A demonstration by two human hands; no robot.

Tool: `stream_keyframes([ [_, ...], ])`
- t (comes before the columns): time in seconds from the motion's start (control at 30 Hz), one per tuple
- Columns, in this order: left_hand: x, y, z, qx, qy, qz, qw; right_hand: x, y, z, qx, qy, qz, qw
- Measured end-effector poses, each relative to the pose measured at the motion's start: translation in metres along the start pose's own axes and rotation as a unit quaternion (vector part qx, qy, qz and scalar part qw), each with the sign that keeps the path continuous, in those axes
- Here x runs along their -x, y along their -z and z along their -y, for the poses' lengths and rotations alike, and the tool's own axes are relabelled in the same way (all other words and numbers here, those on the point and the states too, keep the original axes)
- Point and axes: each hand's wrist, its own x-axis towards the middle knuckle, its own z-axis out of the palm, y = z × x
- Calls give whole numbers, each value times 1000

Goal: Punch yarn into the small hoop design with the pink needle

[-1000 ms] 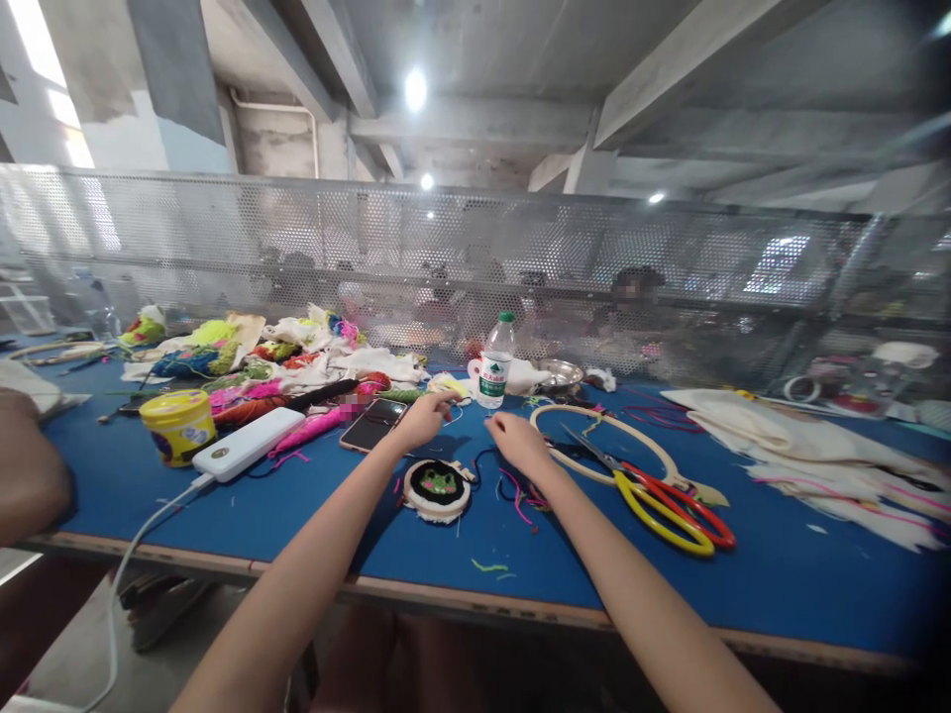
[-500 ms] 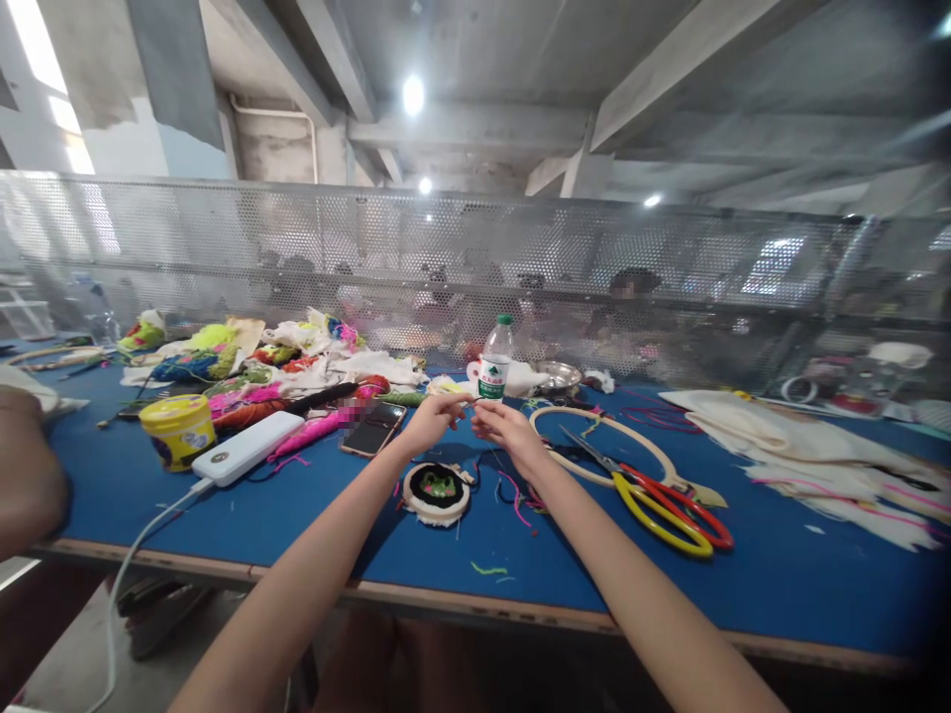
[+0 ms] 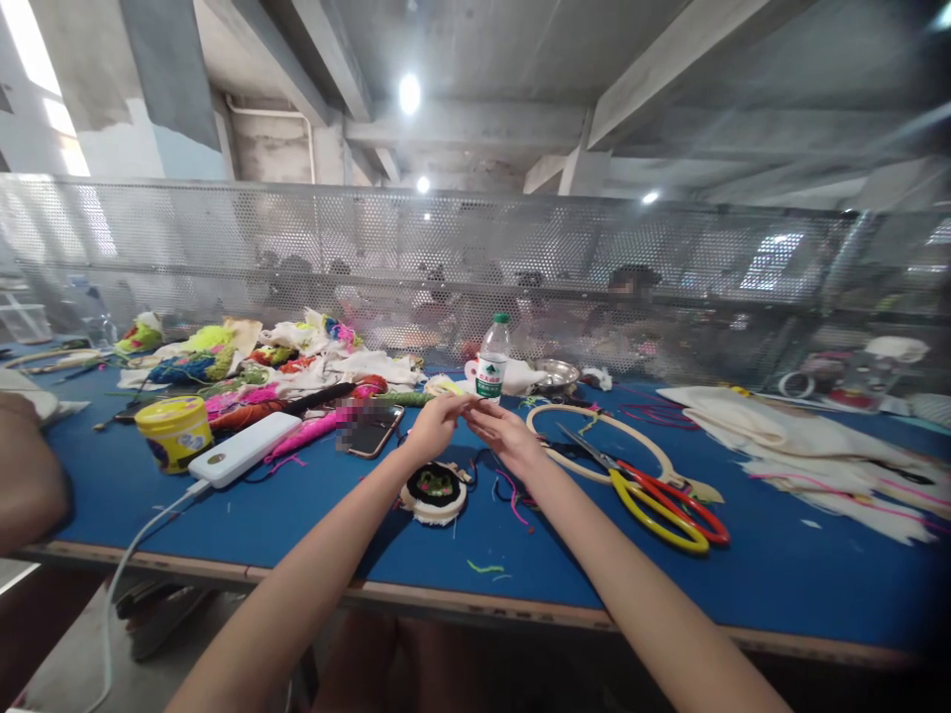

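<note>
My left hand point(image 3: 438, 424) and my right hand point(image 3: 506, 434) meet at the fingertips over the table, in front of a water bottle point(image 3: 492, 364) with a green cap. Both have their fingers pressed together in a pinch; whatever lies between them is too small to make out. Below and nearer to me lies a small round embroidery hoop point(image 3: 435, 492) with a green frog-like motif on black. Pink and dark threads point(image 3: 512, 495) are strewn beside it, under my right wrist.
Large scissors point(image 3: 661, 505) with red and yellow handles lie at right by a bigger wooden hoop point(image 3: 654, 431). Cream cloth point(image 3: 802, 436) is beyond. To the left are a phone point(image 3: 376, 429), a white power bank point(image 3: 245, 448), a yellow tub point(image 3: 174, 433), yarn heaps and another person's arm point(image 3: 30, 475).
My fingertips have come closer together, from slightly apart to touching or overlapping. The view has shifted slightly; the things on the table have kept their places.
</note>
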Motion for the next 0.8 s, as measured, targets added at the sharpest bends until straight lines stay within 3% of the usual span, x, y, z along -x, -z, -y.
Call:
stream_keyframes([
  [0.27, 11, 5, 3, -18, 8, -26, 999, -2, -5, -7, -24, -6, 51, 998],
  [0.6, 16, 3, -8, -38, -12, -19, 999, -2, 1, 0, -5, -14, 33, 999],
  [0.8, 16, 11, -12, -123, -43, 7, 991, 5, -6, 6, -8, -32, 27, 999],
])
